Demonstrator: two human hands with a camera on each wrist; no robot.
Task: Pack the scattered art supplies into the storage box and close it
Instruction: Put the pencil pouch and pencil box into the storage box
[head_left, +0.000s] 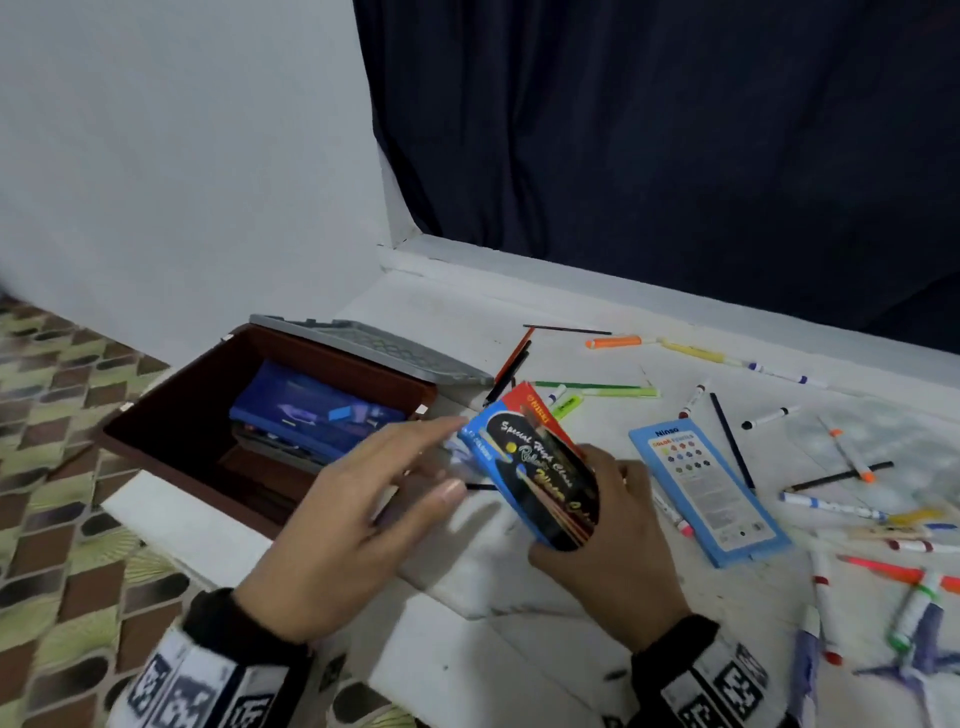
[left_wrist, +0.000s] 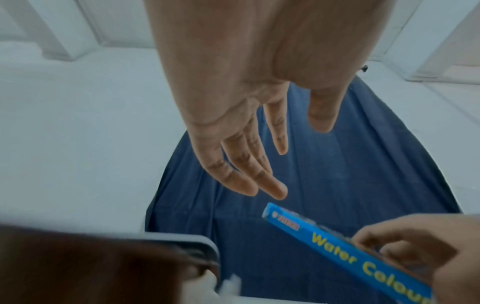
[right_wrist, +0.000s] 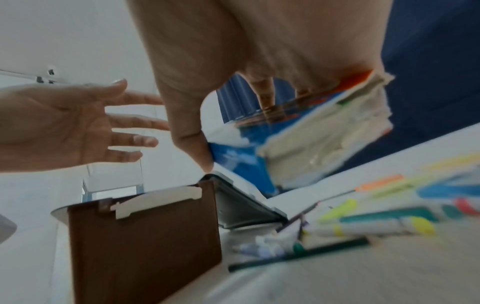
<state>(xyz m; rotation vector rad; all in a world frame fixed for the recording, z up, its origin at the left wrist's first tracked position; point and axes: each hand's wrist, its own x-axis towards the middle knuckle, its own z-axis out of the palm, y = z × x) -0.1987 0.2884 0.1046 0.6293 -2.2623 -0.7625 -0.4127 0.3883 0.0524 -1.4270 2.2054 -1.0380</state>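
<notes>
My right hand (head_left: 602, 525) grips a water colour box (head_left: 540, 467), blue, red and black, tilted above the white ledge; its blue side (left_wrist: 345, 253) reads "Water Colour" in the left wrist view. My left hand (head_left: 374, 499) hovers open just left of the box, fingers (left_wrist: 249, 174) spread and holding nothing. The brown storage box (head_left: 171, 415) stands open at the left with a blue case (head_left: 311, 415) inside; its grey lid (head_left: 374, 348) leans behind. In the right wrist view my thumb (right_wrist: 192, 144) presses the box's blue edge (right_wrist: 233, 160).
A light blue colour-pencil pack (head_left: 706, 493) lies to the right. Several markers, highlighters and pencils (head_left: 852, 457) are scattered over the white ledge (head_left: 467, 649). A dark curtain (head_left: 675, 156) hangs behind; patterned floor (head_left: 62, 493) lies left.
</notes>
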